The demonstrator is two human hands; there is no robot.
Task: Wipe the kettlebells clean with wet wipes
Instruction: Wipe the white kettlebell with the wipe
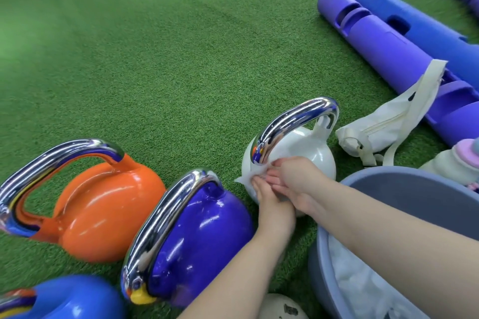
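No text, label, brand, number or sign can be read anywhere in the view. The white kettlebell (298,153), the purple kettlebell (204,235), the orange kettlebell (108,212) and the blue kettlebell (75,300) show only bare colour and chrome. At 6 o'clock a white rounded object (282,307) bears a dark mark, too small and blurred to make out.

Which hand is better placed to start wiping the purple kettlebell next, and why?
Probably the left hand: it rests on the wet wipe against the white kettlebell, right beside the purple kettlebell. The right hand would have to cross over it.
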